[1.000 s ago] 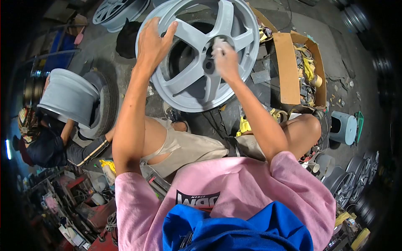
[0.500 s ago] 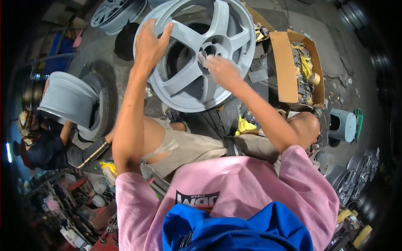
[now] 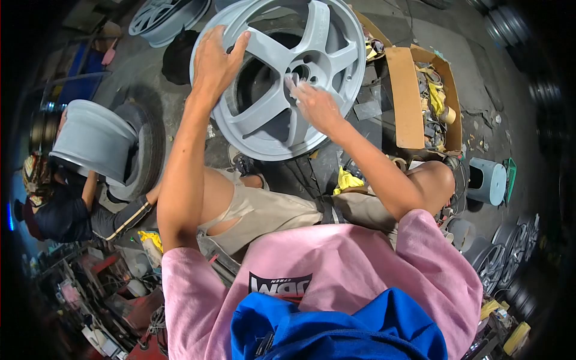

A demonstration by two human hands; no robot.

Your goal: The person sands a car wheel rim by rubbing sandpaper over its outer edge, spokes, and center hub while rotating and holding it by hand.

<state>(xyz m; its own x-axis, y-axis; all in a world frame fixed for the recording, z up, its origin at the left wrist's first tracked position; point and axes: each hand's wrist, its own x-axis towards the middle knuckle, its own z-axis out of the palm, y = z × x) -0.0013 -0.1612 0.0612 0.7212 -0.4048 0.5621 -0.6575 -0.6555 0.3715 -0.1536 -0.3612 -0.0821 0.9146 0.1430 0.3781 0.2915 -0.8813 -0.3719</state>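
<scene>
Wheel, pale-grey, five-spoked metal (image 3: 273, 53), tilted before those beige-clothed legs (image 3: 276, 210)! Left hand (image 3: 219, 66) braces its edge, thumb spread from fingers; right hand (image 3: 317, 105) blurs near the hub, grip impossible to tell. Hard pushing against that loose hold could swing it.

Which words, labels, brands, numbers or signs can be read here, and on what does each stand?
"JDM", likely: print on the pink shirt, partly covered by the blue cloth.
Smaller line in that print: too small to read.
Faint marks on the wheel: unreadable.
Tag on the blue cloth: too small.
</scene>
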